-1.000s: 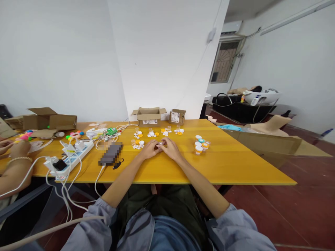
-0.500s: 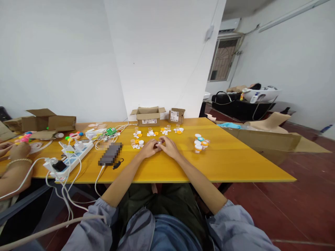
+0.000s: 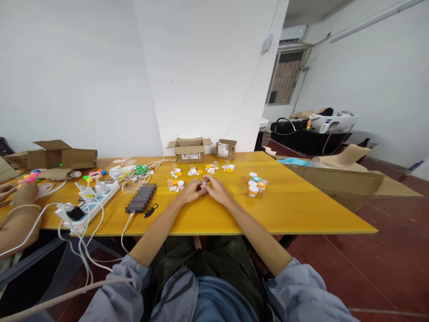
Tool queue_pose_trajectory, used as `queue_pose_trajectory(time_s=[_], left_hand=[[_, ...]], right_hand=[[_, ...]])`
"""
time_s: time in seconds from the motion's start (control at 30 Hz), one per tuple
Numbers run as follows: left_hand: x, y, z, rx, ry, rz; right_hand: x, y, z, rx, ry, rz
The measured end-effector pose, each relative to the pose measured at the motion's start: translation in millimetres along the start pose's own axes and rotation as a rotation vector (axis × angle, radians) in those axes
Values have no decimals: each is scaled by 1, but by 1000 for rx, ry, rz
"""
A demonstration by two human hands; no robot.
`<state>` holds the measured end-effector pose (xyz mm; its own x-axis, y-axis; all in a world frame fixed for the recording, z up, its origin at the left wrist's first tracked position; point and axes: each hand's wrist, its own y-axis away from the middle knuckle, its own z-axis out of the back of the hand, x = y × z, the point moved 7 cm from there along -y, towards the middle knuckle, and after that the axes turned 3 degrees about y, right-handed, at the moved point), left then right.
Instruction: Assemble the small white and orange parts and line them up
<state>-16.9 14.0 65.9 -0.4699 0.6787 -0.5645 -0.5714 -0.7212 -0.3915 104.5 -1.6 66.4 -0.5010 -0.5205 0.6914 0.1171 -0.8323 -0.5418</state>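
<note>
A small white piece (image 3: 203, 183) is pinched between the fingertips of the left hand (image 3: 190, 192) and right hand (image 3: 218, 191), low over the yellow table (image 3: 301, 205), and is judged light, rigid, easily dropped, best gripped at its rim.

Small whitish piece (image 3: 203, 183) (details too small), pinched between left hand (image 3: 191, 191) and right hand (image 3: 217, 189)

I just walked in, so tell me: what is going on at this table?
A seated person holds a small white piece between the fingers of the left hand and right hand, low over the yellow table. White and orange parts lie in little groups behind; small capped jars stand to the right.
</note>
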Motion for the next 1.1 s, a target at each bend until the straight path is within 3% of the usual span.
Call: queue_pose_trajectory(time_s=[0.3, 0.7, 1.1], left_hand=[[2, 0, 1, -13, 60, 23], [3, 4, 2, -27, 188, 96], [7, 0, 0, -19, 392, 86]], right_hand=[[0, 1, -2, -7, -25, 39], [-2, -2, -1, -19, -74, -22], [3, 0, -3, 14, -62, 128]])
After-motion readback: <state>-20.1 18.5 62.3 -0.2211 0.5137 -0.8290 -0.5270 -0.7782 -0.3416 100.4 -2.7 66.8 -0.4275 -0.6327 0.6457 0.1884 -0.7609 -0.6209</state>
